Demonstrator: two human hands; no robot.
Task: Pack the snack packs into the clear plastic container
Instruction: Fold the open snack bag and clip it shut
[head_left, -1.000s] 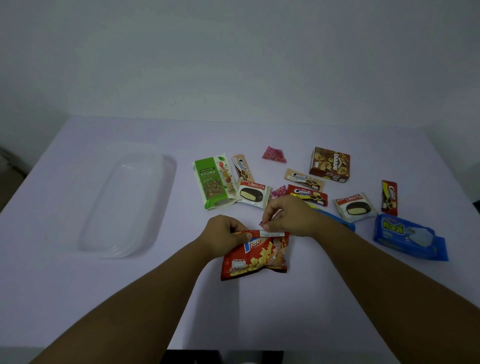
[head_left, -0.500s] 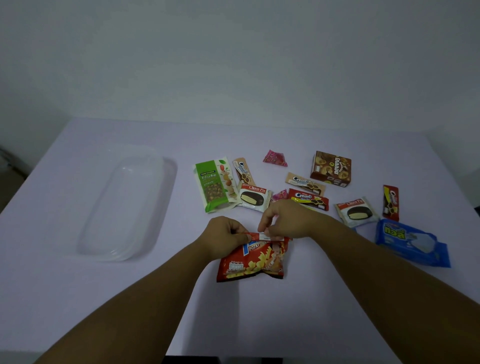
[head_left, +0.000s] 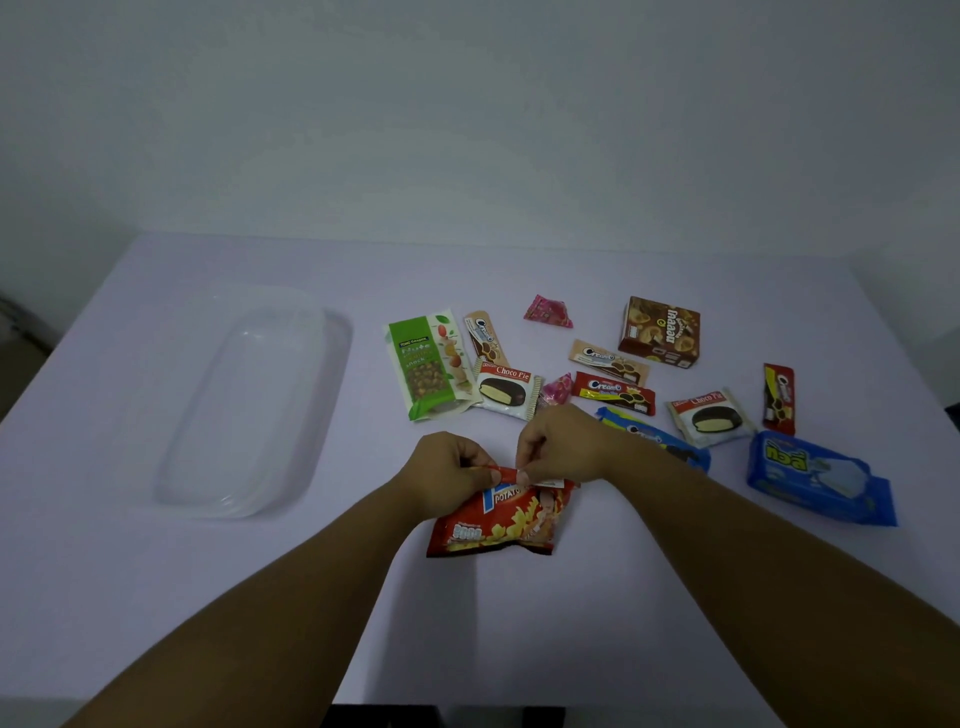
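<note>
A red potato snack bag (head_left: 501, 522) lies near the middle of the table. My left hand (head_left: 447, 475) and my right hand (head_left: 563, 444) both pinch its top edge, fingertips close together. The clear plastic container (head_left: 249, 405) sits at the left with nothing visible in it. Other packs lie beyond my hands: a green nut pouch (head_left: 426, 364), two Choco Pie packs (head_left: 506, 392) (head_left: 709, 415), several Cream-O packs (head_left: 615, 392), a brown biscuit box (head_left: 660, 332), a pink candy (head_left: 548, 312) and a blue wafer pack (head_left: 821, 478).
A blue cookie pack (head_left: 660, 439) lies partly under my right forearm. The pale purple table (head_left: 156, 571) ends at a grey wall behind and drops off at the left and right sides.
Both hands have stayed on the top edge of the red bag, which has shifted slightly; my right fingertips have moved closer to my left hand.
</note>
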